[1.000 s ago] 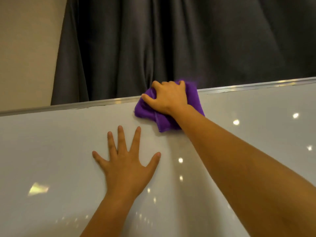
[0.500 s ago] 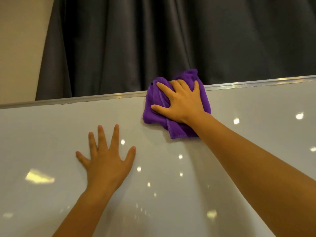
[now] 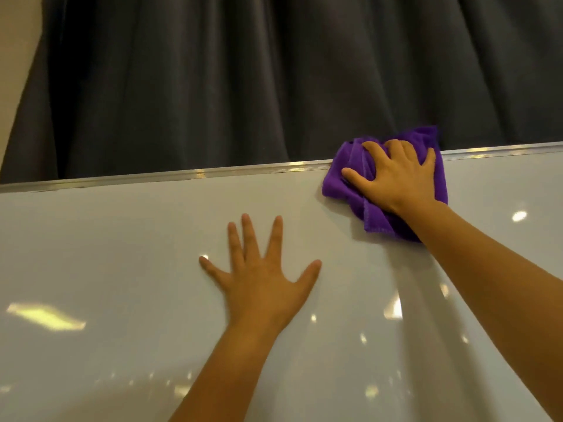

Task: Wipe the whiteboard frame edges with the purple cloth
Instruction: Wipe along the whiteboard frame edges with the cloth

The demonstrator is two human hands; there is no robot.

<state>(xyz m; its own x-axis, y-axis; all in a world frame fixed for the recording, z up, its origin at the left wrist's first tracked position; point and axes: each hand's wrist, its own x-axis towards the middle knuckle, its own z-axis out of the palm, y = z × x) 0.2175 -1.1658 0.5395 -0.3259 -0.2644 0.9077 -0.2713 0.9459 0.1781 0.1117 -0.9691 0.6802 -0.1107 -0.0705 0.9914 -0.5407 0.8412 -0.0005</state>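
The whiteboard (image 3: pixel 122 254) fills the lower part of the view, with its silver top frame edge (image 3: pixel 189 175) running across. A bunched purple cloth (image 3: pixel 344 175) lies over that top edge toward the right. My right hand (image 3: pixel 396 178) presses on the cloth with fingers spread over it and fingertips at the frame. My left hand (image 3: pixel 262 278) lies flat on the board surface, fingers apart, holding nothing, below and left of the cloth.
A dark grey curtain (image 3: pixel 274 80) hangs behind the board. A beige wall (image 3: pixel 15 41) shows at the far left. Ceiling lights reflect as bright spots on the glossy board.
My right hand has slid the purple cloth to the right along the top frame edge, and its fingers have flattened over the cloth. My left hand stays flat on the board.
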